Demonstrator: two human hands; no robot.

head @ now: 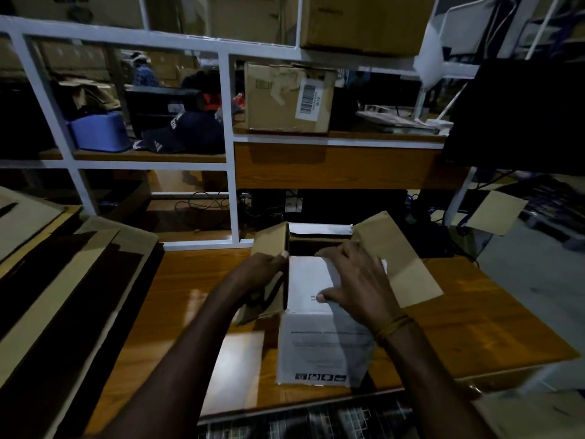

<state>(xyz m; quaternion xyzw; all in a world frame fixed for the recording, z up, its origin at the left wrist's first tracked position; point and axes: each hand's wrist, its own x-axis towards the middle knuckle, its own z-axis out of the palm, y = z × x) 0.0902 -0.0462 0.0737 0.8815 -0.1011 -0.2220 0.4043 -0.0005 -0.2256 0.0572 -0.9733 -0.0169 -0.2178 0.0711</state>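
Holding the side flap (272, 240) in curled left hand (259, 270); pressing the white flap (307, 280) down with flat right hand (354, 280). Closing the box (316, 350), mid table (474, 327), probably. Next: fold side flap over gently.

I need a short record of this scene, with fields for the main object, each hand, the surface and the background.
main object: white cardboard box, top not yet closed
left hand: grips the left flap, which stands up
right hand: rests on the near flap, which is folded over the opening
right flap: spread outward
surface: wooden table
background: white shelf frame, brown carton with a barcode label, dark cap
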